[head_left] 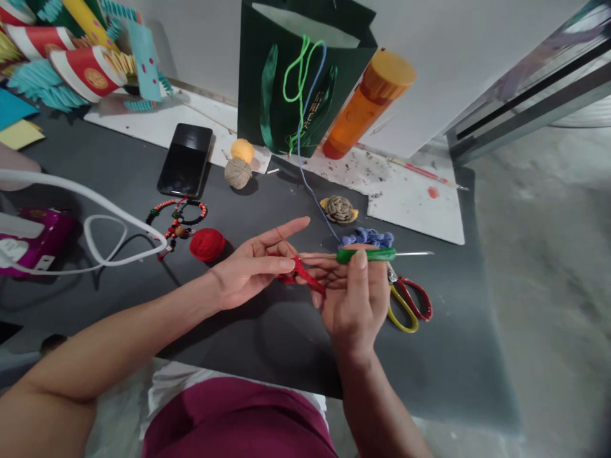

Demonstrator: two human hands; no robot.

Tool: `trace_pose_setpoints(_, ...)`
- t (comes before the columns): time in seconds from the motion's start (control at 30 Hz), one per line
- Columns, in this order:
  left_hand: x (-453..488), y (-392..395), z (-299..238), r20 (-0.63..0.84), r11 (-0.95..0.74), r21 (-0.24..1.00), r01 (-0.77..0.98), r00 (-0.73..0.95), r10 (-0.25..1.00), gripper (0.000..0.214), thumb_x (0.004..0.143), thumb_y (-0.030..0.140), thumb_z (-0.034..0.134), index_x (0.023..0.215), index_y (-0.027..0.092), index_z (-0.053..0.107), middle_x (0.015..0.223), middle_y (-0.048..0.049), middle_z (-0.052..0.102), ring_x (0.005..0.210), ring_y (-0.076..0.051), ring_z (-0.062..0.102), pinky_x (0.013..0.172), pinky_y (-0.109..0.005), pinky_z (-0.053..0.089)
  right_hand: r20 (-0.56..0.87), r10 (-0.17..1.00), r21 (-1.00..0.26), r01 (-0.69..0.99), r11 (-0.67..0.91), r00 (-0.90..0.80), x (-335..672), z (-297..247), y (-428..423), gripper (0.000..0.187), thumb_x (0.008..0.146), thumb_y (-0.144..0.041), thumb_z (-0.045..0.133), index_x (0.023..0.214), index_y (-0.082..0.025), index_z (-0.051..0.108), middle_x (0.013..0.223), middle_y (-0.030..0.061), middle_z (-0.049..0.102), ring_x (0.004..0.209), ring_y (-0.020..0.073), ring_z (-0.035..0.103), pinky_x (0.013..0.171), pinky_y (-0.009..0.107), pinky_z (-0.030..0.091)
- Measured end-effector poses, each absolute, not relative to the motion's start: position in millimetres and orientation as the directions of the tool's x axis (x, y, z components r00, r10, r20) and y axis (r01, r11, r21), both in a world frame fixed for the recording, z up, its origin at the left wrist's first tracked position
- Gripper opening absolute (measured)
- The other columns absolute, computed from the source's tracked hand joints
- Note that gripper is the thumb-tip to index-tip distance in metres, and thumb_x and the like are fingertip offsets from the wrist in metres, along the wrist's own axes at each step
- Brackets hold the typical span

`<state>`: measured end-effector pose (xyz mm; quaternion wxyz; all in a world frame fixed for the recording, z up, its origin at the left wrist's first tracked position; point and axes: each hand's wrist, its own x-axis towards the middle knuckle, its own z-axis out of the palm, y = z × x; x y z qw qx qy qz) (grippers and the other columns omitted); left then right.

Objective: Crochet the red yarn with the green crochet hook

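My right hand (356, 296) is closed around a crochet hook (365, 255) with a green grip, the thumb pressing on the grip. The hook's thin shaft points left into a strip of red crochet work (308, 278). My left hand (252, 264) pinches the left end of that strip, with its index finger stretched out and red yarn running over it. Just left of this hand rests a red yarn ball (207, 245). Beyond my right hand lies a blue-violet crocheted piece (367, 238), and scissors (409, 304) with one red and one yellow handle lie partly behind the hand.
At the back stand a dark green paper bag (296, 95) and an orange bottle (367, 105). A phone (185, 160), small yarn balls (238, 173), a beaded bracelet (176, 222) and a crocheted flower (339, 209) lie on the grey table (267, 343). A white cable (95, 184) loops at left.
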<state>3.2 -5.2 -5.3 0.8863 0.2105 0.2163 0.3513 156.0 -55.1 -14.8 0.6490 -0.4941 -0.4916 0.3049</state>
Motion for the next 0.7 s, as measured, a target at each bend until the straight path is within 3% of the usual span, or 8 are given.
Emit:
trace_pose_setpoints(0.13,4,-7,-3,-0.238,0.611,0.613,-0.501,0.621,0.747,0.056,0.069,0.015,0.091,0.121,0.029,0.079,0.075,0.0045,0.07,0.073,-0.01,0.067,0.075,-0.025,0.051,0.221,0.936,-0.968,-0.053,0.244,0.273,154,-15,-54,0.013,0.107,-0.034,0.047,0.101,-0.028,0.057,0.069,-0.0018,0.076,0.041,0.0144,0.063,0.028,0.023,0.032)
trace_pose_setpoints(0.3,5,-8,0,-0.207,0.541,0.686,-0.487,0.583,0.786,0.047,0.073,0.018,0.089,0.118,0.03,0.08,0.081,0.0027,0.071,0.072,-0.009,0.064,0.073,-0.024,0.051,0.199,0.932,-0.964,-0.108,0.241,0.304,150,-12,-55,0.013,0.102,-0.039,0.059,0.098,-0.027,0.063,0.07,-0.0046,0.074,0.04,0.0092,0.057,0.032,0.02,0.037)
trace_pose_setpoints(0.57,3,-5,0,-0.217,0.534,0.714,-0.452,0.583,0.783,0.049,0.073,0.017,0.088,0.121,0.026,0.079,0.076,0.003,0.067,0.069,-0.008,0.059,0.067,-0.023,0.046,0.186,0.92,-0.957,-0.15,0.249,0.344,163,-11,-50,0.009,0.098,-0.037,0.066,0.096,-0.028,0.067,0.066,-0.0053,0.071,0.041,0.0082,0.049,0.03,0.019,0.026)
trace_pose_setpoints(0.7,3,-4,1,-0.221,0.541,0.712,-0.448,0.589,0.778,0.049,0.073,0.015,0.087,0.12,0.024,0.079,0.075,0.0039,0.065,0.067,-0.007,0.057,0.069,-0.024,0.047,0.067,0.931,-0.97,-0.195,0.145,0.36,162,0,-50,0.019,0.095,-0.045,0.068,0.091,-0.027,0.066,0.071,-0.0027,0.075,0.038,0.0066,0.043,0.03,0.018,0.026)
